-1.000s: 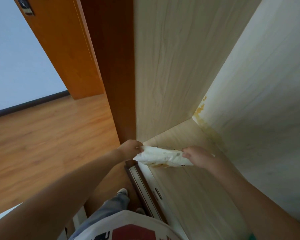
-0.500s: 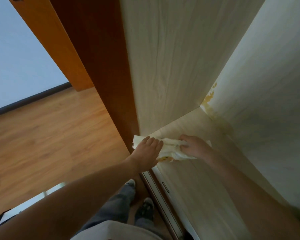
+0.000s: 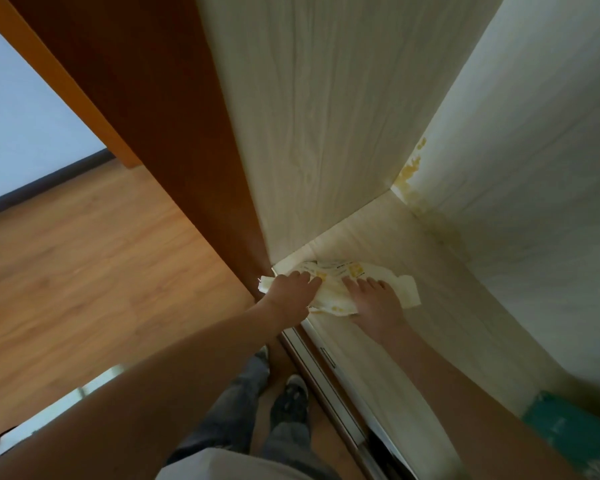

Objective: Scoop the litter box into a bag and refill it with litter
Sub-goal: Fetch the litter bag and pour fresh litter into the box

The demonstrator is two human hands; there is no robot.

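Pale wood-grain closet interior (image 3: 326, 116) fills the centre and right of the frame, its floor panel (image 3: 395, 341) running down toward lower right, with yellowish stains (image 3: 411, 171) at the back corner, upper right of centre. Dark brown side panel (image 3: 160, 109) cuts diagonally from upper left to centre; orange wood floor (image 3: 84, 265) at left, white wall (image 3: 18, 126) far upper left. Sliding track (image 3: 329, 368) runs along the closet's front edge, lower centre. White bag (image 3: 340, 289) with yellow print lies crumpled and flat on the closet floor panel, centre frame, in the front left corner against the brown panel. Left hand (image 3: 290, 294) lies palm-down on the bag's left end, fingers roughly straight and close together, pressing. Right hand (image 3: 374, 301) lies flat on the bag's right part, fingers spread and straight, pressing it down. Person's grey trousers (image 3: 243, 403) and dark shoe (image 3: 290, 396) at bottom centre on the wood floor. Green object (image 3: 568, 434) at lower right, blurred, can't tell what. Litter box not in view.
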